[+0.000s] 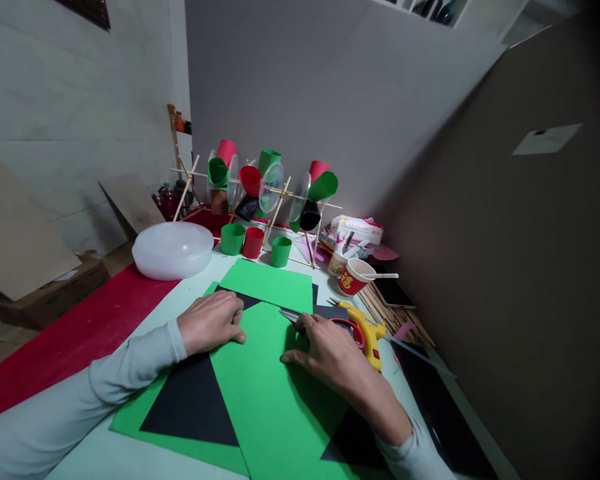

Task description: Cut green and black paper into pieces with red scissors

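Note:
Large sheets of green paper point(275, 400) and black paper point(195, 403) overlap on the table in front of me. My left hand point(213, 325) rests at the upper left edge of the top green sheet, its fingers curled in and its thumb against the paper; nothing shows in it. Palm down, my right hand point(325, 347) is over a pair of scissors point(289, 315) with red handles, its thumb spread away from the fingers. The scissors' blades point left, and the hand hides their middle. A smaller green sheet point(273, 283) lies just beyond both hands.
Behind stands a stick frame point(280, 200) carrying clear discs and coloured paper cups. A green cup point(233, 239), a red cup point(253, 243) and a white plastic bowl point(173, 250) stand before it. To the right are a yellow glue gun point(370, 333), a paper cup point(355, 278) and wooden sticks point(387, 307).

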Available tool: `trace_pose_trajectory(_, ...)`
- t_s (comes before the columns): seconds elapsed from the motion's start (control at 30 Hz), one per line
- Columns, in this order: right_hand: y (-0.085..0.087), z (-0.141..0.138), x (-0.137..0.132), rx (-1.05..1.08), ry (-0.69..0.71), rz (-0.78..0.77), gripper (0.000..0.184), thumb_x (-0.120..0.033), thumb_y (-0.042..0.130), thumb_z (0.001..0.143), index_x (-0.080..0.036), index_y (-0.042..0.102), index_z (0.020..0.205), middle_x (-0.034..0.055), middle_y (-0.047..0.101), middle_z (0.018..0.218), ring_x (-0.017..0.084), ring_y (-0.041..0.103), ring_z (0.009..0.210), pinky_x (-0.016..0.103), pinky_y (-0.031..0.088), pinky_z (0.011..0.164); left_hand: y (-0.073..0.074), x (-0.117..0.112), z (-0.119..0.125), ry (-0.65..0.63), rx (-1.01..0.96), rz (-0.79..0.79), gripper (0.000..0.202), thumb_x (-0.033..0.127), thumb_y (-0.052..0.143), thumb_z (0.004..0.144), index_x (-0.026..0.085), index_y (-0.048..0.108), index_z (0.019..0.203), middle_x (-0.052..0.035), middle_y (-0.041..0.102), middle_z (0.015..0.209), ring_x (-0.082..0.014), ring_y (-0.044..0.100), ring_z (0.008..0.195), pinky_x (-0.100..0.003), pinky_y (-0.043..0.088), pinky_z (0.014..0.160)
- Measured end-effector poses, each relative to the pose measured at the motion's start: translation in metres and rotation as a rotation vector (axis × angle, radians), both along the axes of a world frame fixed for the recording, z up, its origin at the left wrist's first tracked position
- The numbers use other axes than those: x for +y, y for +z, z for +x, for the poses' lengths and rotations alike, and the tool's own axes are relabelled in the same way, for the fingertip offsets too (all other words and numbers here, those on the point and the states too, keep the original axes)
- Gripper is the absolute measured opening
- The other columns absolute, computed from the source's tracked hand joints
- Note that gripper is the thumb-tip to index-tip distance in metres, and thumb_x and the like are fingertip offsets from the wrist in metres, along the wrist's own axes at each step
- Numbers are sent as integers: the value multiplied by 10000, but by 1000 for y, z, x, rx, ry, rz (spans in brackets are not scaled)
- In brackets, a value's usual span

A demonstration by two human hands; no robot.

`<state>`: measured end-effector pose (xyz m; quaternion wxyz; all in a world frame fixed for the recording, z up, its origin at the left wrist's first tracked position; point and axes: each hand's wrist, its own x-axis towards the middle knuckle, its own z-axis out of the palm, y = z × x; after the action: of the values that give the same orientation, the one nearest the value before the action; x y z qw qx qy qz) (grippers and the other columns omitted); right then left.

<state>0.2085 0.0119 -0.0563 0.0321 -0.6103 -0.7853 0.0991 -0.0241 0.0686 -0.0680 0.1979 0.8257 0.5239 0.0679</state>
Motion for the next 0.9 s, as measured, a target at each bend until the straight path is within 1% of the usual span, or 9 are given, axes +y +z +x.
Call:
trace_pose_trajectory(0.13, -8, 9, 6, 158, -13, -15, 165, -257, 759, 817, -208, 619, 890, 67, 692, 865, 249, 625, 812, 306, 384, 636, -1, 3, -4, 11, -45, -4, 258, 287, 785, 677, 233, 535, 709, -17, 644, 797, -260, 606, 812, -305, 329, 641)
trace_pose_trajectory(0.23, -11, 16, 11, 297, 2, -53, 94, -261, 713, 833, -231, 627, 809, 22, 664, 779, 213, 587, 743, 289, 383, 616, 0, 8, -8, 34, -92, -11, 297, 275, 816, 626, 239, 546, 744, 9, 628, 741, -250, 590, 766, -295, 314, 621)
trace_pose_trajectory(0.33, -5, 20, 13, 441, 24, -118, 88, -274, 691, 819, -229, 644, 760, -5, 629, 697, 188, 551, 662, 277, 367, 579, 1, 15, -14, 38, -152, -51, 284, 263, 834, 580, 235, 582, 706, 27, 592, 625, -237, 559, 674, -292, 284, 589)
trace_pose_trajectory(0.43, 6, 25, 12, 608, 42, -183, 129, -324, 696, 800, -222, 647, 738, -22, 610, 682, 167, 535, 635, 262, 384, 570, 5, 23, -22, -17, -257, -142, 201, 302, 810, 609, 219, 628, 613, 32, 567, 542, -196, 510, 572, -290, 274, 555)
trace_pose_trajectory(0.53, 13, 29, 12, 792, -5, -165, 183, -415, 656, 840, -237, 618, 849, -38, 584, 723, 150, 515, 644, 238, 393, 560, 12, 28, -28, -72, -438, -231, 276, 402, 781, 658, 204, 631, 538, 25, 564, 536, -171, 502, 561, -282, 317, 548)
trace_pose_trajectory(0.6, 12, 31, 14, 894, -67, -104, 208, -453, 602, 878, -249, 565, 887, -55, 522, 696, 139, 471, 614, 223, 361, 528, 16, 29, -31, -61, -587, -262, 319, 462, 767, 678, 196, 642, 552, 9, 601, 586, -176, 540, 601, -280, 371, 565)
trace_pose_trajectory(0.73, 5, 27, 18, 1008, -159, 31, 234, -470, 589, 875, -246, 520, 861, -63, 452, 671, 140, 432, 612, 223, 330, 522, 15, 30, -28, 99, -983, -298, 364, 518, 786, 667, 167, 715, 732, -28, 675, 697, -178, 598, 635, -276, 450, 554)
trace_pose_trajectory(0.83, 0, 19, 19, 1048, -178, 93, 244, -467, 615, 856, -235, 542, 858, -67, 431, 645, 142, 410, 602, 237, 312, 526, 7, 29, -22, 217, -1199, -275, 413, 546, 806, 655, 159, 698, 747, 4, 636, 635, -130, 548, 535, -235, 420, 458)
trace_pose_trajectory(0.9, -3, 13, 18, 1072, -191, 137, 258, -473, 630, 840, -229, 546, 853, -69, 422, 643, 144, 396, 602, 250, 307, 538, 2, 26, -17, 254, -1290, -266, 397, 538, 809, 667, 171, 687, 760, 20, 644, 638, -123, 569, 545, -222, 447, 472)
